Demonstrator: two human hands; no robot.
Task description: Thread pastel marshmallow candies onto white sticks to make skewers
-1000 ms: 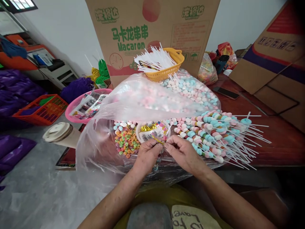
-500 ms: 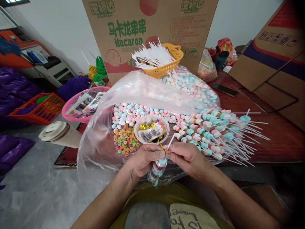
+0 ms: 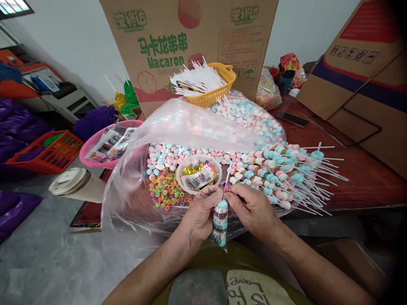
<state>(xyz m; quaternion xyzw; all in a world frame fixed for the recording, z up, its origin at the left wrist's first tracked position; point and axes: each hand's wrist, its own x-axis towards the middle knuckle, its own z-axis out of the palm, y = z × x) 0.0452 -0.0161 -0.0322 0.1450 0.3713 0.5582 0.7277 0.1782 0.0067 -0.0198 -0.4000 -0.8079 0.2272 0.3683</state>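
A bagged marshmallow skewer (image 3: 220, 222) hangs with its candy end down, its white stick pointing up between my hands. The thumb and fingers of my left hand (image 3: 203, 209) pinch the gathered neck of the clear bag. From the other side, my right hand (image 3: 252, 207) is closed on the same neck, by a pink and blue bit of wrapper (image 3: 226, 187). Whatever lies under the fingertips is hidden. Just beyond is a white bowl (image 3: 178, 180) of gold ties (image 3: 193, 169) and printed bags (image 3: 199, 178).
Unwrapped marshmallow skewers (image 3: 280, 173) are heaped at the right. Loose marshmallows (image 3: 162, 154) and colourful cereal rings (image 3: 165, 188) lie on plastic sheeting (image 3: 124, 203). Behind stand a yellow basket (image 3: 210, 98) of sticks and a large carton (image 3: 203, 25). A lidded cup (image 3: 85, 186) is left.
The bagged skewer has swung from a slant to nearly upright. A gold tie strip that showed at its neck is no longer plainly visible. The camera view has shifted slightly.
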